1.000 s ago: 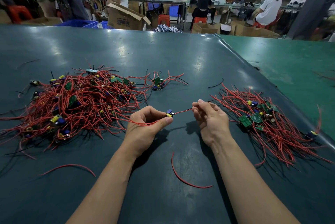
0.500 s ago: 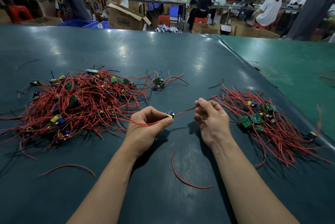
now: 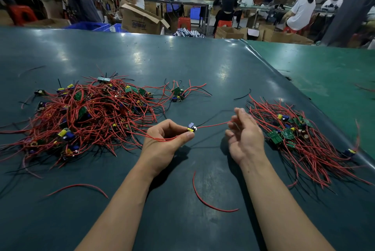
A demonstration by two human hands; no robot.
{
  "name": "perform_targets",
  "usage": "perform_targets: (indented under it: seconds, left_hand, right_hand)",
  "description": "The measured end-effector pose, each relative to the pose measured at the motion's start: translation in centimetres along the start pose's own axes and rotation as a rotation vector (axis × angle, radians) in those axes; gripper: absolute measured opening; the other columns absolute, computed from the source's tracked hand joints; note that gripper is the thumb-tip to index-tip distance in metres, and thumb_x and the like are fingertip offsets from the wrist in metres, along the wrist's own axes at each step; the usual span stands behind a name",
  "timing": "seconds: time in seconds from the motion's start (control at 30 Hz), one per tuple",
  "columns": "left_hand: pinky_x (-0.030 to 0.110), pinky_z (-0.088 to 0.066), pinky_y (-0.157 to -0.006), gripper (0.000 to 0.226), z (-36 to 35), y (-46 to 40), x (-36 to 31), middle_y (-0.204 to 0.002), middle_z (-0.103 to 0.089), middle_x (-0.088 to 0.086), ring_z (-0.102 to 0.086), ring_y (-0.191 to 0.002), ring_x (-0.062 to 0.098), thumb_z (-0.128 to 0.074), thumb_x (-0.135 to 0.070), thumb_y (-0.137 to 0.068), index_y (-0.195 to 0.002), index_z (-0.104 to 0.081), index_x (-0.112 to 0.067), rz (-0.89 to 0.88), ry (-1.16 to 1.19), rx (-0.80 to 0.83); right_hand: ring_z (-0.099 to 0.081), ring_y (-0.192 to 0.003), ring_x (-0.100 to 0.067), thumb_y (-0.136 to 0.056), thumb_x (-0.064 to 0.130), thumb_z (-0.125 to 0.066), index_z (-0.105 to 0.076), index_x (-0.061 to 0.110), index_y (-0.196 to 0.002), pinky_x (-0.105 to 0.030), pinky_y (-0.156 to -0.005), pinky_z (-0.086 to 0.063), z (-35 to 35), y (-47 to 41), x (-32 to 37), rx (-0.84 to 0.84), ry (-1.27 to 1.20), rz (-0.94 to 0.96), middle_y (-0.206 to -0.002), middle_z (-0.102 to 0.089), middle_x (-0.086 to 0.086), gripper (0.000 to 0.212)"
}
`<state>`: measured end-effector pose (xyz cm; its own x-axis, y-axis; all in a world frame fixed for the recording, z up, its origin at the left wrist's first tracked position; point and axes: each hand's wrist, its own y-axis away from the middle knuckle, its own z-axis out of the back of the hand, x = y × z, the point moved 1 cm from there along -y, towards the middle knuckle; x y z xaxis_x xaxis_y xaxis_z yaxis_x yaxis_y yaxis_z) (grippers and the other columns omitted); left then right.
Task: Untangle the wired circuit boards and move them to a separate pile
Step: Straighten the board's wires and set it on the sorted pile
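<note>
An open cardboard box (image 3: pixel 140 20), blue crates (image 3: pixel 89 26) and red stools (image 3: pixel 183 22) stand beyond the table (image 3: pixel 182 63).

Tangled pile (image 3: pixel 85 116) left; separate pile (image 3: pixel 304 139) right; hands between

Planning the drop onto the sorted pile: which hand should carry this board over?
Probably the right hand: it is open beside the sorted pile, at the wire's end. The left hand pinches the board further away.

A single wide-angle head-worn camera looks forward and down from close above the counter (image 3: pixel 182 63), both forearms entering from the bottom edge, the workshop visible beyond.
</note>
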<state>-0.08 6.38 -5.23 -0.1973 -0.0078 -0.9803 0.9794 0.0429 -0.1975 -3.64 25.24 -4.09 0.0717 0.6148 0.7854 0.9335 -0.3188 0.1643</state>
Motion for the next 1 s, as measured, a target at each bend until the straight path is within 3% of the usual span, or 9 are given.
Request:
perform_targets:
  seconds: [0.17, 0.27, 0.33, 0.47, 0.53, 0.67, 0.8, 1.0]
  left_hand:
    - [0.014, -0.05, -0.068, 0.012, 0.2, -0.3, -0.1, -0.074, -0.074, -0.004, -0.066, -0.07, 0.004, -0.08, -0.003, -0.076, -0.082, -0.07, -0.003, -0.035, 0.062, -0.118]
    - [0.015, -0.051, -0.07, 0.012, 0.4, -0.2, -0.1, -0.075, -0.074, -0.004, -0.066, -0.071, 0.006, -0.08, -0.003, -0.076, -0.082, -0.07, -0.006, -0.044, 0.097, -0.138]
    - [0.016, -0.051, -0.067, 0.013, 0.2, -0.1, -0.1, -0.075, -0.074, -0.002, -0.066, -0.07, 0.008, -0.081, -0.005, -0.074, -0.081, -0.07, -0.006, -0.049, 0.049, -0.071]
    - [0.02, -0.051, -0.067, 0.015, 0.1, -0.1, -0.1, -0.078, -0.075, 0.005, -0.066, -0.072, 0.012, -0.082, -0.008, -0.072, -0.081, -0.07, -0.005, -0.035, 0.014, -0.004]
    - [0.017, -0.05, -0.065, 0.015, 0.1, 0.0, -0.1, -0.078, -0.075, 0.005, -0.065, -0.069, 0.01, -0.082, -0.007, -0.072, -0.08, -0.07, -0.003, -0.027, 0.027, 0.005]
    - [0.016, -0.047, -0.063, 0.014, 0.0, 0.1, -0.1, -0.075, -0.074, 0.005, -0.061, -0.065, 0.008, -0.083, -0.009, -0.071, -0.077, -0.071, -0.005, -0.019, 0.015, 0.023]
    - [0.017, -0.046, -0.061, 0.02, -0.1, 0.2, -0.1, -0.073, -0.074, 0.005, -0.059, -0.064, 0.01, -0.084, -0.019, -0.065, -0.076, -0.072, -0.007, -0.026, 0.026, 0.037]
    - [0.015, -0.049, -0.064, 0.016, 0.0, 0.1, -0.3, -0.074, -0.075, 0.002, -0.065, -0.066, 0.006, -0.084, -0.011, -0.068, -0.076, -0.071, -0.005, -0.052, 0.04, 0.01]
  right_hand:
    - [-0.067, -0.064, -0.016, -0.091, 0.027, -0.066, -0.057, 0.004, -0.098, -0.02, -0.052, -0.055, -0.5, 0.5, -0.4, 0.033, -0.012, -0.086, -0.082, -0.06, -0.01, 0.025]
    - [-0.055, -0.049, -0.008, -0.09, 0.022, -0.067, -0.065, 0.004, -0.092, -0.016, -0.039, -0.042, -1.1, 1.5, -1.4, 0.244, 0.306, -0.152, -0.069, -0.059, -0.006, 0.018]
    - [-0.049, -0.045, -0.007, -0.089, 0.02, -0.066, -0.069, 0.004, -0.091, -0.015, -0.035, -0.034, -1.3, 2.1, -2.0, 0.403, 0.387, -0.189, -0.064, -0.06, -0.004, 0.017]
    - [-0.043, -0.043, -0.006, -0.086, 0.015, -0.07, -0.076, 0.008, -0.084, -0.015, -0.034, -0.028, -1.4, 2.2, -2.1, 0.45, 0.407, -0.147, -0.06, -0.057, -0.001, 0.009]
    - [-0.041, -0.042, -0.005, -0.086, 0.013, -0.071, -0.077, 0.01, -0.081, -0.015, -0.034, -0.026, -1.4, 1.9, -2.1, 0.381, 0.394, -0.086, -0.058, -0.057, 0.002, 0.009]
    - [-0.037, -0.038, -0.002, -0.088, 0.003, -0.065, -0.07, 0.004, -0.076, -0.014, -0.032, -0.023, -0.8, 0.4, -1.2, 0.069, 0.18, 0.007, -0.055, -0.055, 0.003, 0.013]
    - [-0.04, -0.038, -0.003, -0.089, 0.001, -0.065, -0.067, 0.005, -0.071, -0.016, -0.033, -0.026, -0.3, -0.2, -1.0, -0.049, 0.123, 0.093, -0.052, -0.056, 0.003, 0.018]
    - [-0.041, -0.038, -0.005, -0.089, 0.002, -0.064, -0.062, 0.008, -0.069, -0.017, -0.035, -0.029, 0.7, -1.6, -0.1, -0.295, -0.004, 0.194, -0.052, -0.052, 0.002, 0.021]
